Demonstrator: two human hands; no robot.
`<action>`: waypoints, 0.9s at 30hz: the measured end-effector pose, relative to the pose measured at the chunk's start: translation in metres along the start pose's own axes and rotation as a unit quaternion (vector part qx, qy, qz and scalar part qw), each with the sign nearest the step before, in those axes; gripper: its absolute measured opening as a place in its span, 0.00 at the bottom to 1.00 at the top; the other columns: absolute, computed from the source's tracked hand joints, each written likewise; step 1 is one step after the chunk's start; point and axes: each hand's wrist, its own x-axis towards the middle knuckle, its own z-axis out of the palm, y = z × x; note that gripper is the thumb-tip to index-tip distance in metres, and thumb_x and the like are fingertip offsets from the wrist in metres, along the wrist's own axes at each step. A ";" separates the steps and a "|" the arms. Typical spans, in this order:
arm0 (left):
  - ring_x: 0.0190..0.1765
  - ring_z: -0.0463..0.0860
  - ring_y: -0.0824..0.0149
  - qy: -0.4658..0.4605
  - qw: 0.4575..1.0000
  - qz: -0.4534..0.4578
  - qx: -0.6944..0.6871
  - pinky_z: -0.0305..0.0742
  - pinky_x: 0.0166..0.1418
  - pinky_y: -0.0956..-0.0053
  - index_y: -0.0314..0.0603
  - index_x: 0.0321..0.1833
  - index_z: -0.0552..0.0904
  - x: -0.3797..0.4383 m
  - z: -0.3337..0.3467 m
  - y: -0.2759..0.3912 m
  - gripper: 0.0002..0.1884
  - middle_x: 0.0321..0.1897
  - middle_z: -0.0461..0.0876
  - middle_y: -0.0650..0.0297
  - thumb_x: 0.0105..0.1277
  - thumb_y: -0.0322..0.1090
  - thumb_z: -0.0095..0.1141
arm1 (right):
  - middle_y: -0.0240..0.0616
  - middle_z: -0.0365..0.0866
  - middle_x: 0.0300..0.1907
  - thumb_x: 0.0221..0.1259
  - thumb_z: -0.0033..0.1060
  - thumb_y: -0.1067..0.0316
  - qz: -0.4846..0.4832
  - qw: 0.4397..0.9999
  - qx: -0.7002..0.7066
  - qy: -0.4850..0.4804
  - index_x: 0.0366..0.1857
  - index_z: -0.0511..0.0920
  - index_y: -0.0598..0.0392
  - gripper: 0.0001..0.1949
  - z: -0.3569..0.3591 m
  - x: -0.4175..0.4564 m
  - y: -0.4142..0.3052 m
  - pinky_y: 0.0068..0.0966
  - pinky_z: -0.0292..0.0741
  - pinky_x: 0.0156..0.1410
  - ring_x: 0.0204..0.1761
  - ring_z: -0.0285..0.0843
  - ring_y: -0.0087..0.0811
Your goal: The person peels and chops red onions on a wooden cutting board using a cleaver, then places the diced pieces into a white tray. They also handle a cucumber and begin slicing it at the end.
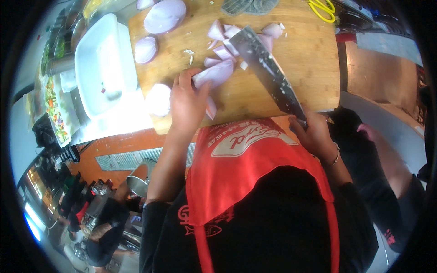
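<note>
My left hand (189, 99) grips a piece of peeled purple onion (216, 73) on the wooden cutting board (300, 71). Beneath its thumb lies an onion wedge (211, 108). In my right hand (312, 133) is the handle of a Chinese cleaver (268, 71); white onion bits cling to its broad blade. The cleaver's far end is over or beside several cut onion chunks (223, 53), hiding some of them. Left of my hand sit a pale, glare-washed onion piece (158, 100), a smaller onion half (145, 49) and a large onion half (165, 16).
A white plastic tub (99, 73) stands left of the board. Yellow-handled scissors (322, 9) lie at its far right corner, and a dark translucent item (249, 6) at its far edge. A tray of chopped vegetables (56, 112) is far left. Another person's arm (389, 153) is close on my right.
</note>
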 end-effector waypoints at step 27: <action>0.49 0.85 0.41 0.013 0.999 0.012 0.031 0.79 0.54 0.51 0.36 0.55 0.84 -0.008 0.008 -0.013 0.19 0.45 0.87 0.46 0.65 0.34 0.75 | 0.50 0.85 0.29 0.79 0.62 0.52 -0.059 0.976 -0.186 -0.095 0.47 0.74 0.53 0.15 0.016 0.012 -0.026 0.50 0.79 0.35 0.32 0.87 0.56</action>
